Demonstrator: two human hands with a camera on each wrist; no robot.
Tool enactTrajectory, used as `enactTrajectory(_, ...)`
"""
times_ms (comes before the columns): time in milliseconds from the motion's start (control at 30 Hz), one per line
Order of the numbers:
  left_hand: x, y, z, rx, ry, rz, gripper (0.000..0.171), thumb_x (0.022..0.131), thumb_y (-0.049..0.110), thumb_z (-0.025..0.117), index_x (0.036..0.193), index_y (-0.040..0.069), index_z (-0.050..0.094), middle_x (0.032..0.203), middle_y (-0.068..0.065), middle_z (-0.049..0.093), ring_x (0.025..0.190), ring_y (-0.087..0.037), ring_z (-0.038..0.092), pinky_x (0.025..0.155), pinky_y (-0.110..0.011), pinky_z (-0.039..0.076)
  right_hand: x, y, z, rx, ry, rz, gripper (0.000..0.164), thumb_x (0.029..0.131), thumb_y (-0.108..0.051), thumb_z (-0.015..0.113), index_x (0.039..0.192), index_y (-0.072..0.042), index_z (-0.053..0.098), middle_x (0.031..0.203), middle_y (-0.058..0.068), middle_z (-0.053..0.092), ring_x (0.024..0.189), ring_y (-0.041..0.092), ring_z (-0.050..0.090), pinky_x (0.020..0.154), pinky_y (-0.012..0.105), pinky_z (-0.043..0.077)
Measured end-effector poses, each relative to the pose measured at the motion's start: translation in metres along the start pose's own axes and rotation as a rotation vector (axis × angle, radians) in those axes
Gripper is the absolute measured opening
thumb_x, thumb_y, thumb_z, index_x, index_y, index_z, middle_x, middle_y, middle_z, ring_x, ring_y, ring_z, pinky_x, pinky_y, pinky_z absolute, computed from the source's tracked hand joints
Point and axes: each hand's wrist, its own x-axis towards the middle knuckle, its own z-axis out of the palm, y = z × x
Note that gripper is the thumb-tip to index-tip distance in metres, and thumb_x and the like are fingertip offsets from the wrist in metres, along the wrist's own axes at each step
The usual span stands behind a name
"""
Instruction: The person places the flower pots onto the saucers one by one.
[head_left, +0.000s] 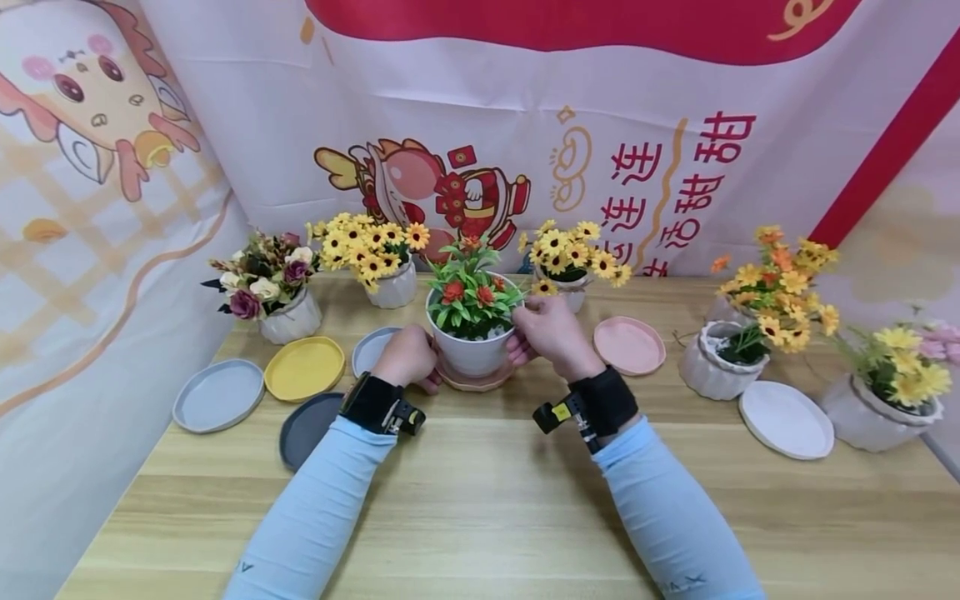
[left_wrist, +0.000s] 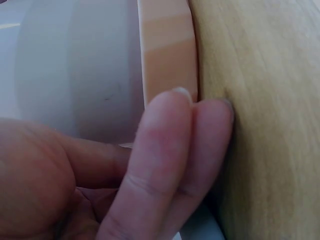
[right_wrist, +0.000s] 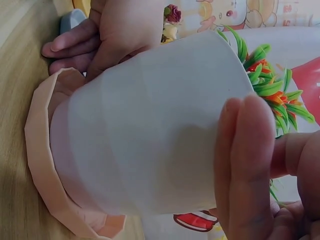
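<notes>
In the head view, a white flower pot (head_left: 471, 353) with green leaves and red flowers (head_left: 483, 295) stands mid-table in a pink saucer (head_left: 477, 385). My left hand (head_left: 407, 357) is low at its left side. The left wrist view shows two fingertips (left_wrist: 162, 125) against the outside of the saucer rim (left_wrist: 169, 55), with the thumb on the inner side by the pot. My right hand (head_left: 553, 335) pinches the pot's upper rim, fingers (right_wrist: 247, 145) outside and thumb over the edge. In the right wrist view the pot (right_wrist: 150, 130) leans slightly within the saucer (right_wrist: 42, 150).
Left are grey-blue (head_left: 219, 396), yellow (head_left: 304, 369) and dark grey saucers (head_left: 303, 433); right are pink (head_left: 629, 345) and white ones (head_left: 787, 419). Potted flowers stand behind and to the sides, including purple-and-white (head_left: 291, 321) and yellow ones (head_left: 393, 287). A printed cloth (head_left: 450, 83) hangs behind.
</notes>
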Motion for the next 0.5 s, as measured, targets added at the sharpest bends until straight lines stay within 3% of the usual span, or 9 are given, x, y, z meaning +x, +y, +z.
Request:
enactTrajectory(133, 0.0005, -0.0002, -0.0001, 0.001, -0.001, -0.006, 0.017, 0.095, -0.001, 0.046, 0.090, -0.004, 0.063, 0.070, -0.016, 0.068, 0.052, -0.021, 0.068, 0.053, -0.033, 0.060, -0.0011, 0.0002, -0.0025, 0.004, -0.010, 0.003, 0.031, 0.098, -0.009, 0.046, 0.123, 0.007, 0.057, 0.068, 0.014, 0.065, 0.051, 0.018, 0.064, 0.053, 0.036, 0.060)
enactTrajectory(267, 0.0021, -0.0014, 0.0001, -0.004, -0.005, -0.015, 0.018, 0.095, -0.002, 0.047, 0.088, -0.004, 0.064, 0.070, -0.016, 0.068, 0.054, -0.022, 0.068, 0.053, -0.033, 0.060, -0.0013, 0.0004, -0.0032, 0.007, -0.020, 0.013, 0.049, 0.099, -0.011, 0.047, 0.147, 0.000, 0.042, 0.069, 0.015, 0.066, 0.053, 0.018, 0.065, 0.054, 0.037, 0.061)
enactTrajectory(500, 0.0037, -0.0016, 0.0003, -0.006, -0.010, -0.010, 0.017, 0.095, -0.001, 0.048, 0.090, -0.004, 0.064, 0.071, -0.016, 0.068, 0.054, -0.023, 0.068, 0.053, -0.033, 0.060, -0.0018, 0.0002, -0.0039, 0.014, -0.026, 0.023, 0.053, 0.101, -0.014, 0.049, 0.151, -0.003, 0.035, 0.071, 0.015, 0.068, 0.055, 0.018, 0.066, 0.055, 0.036, 0.061)
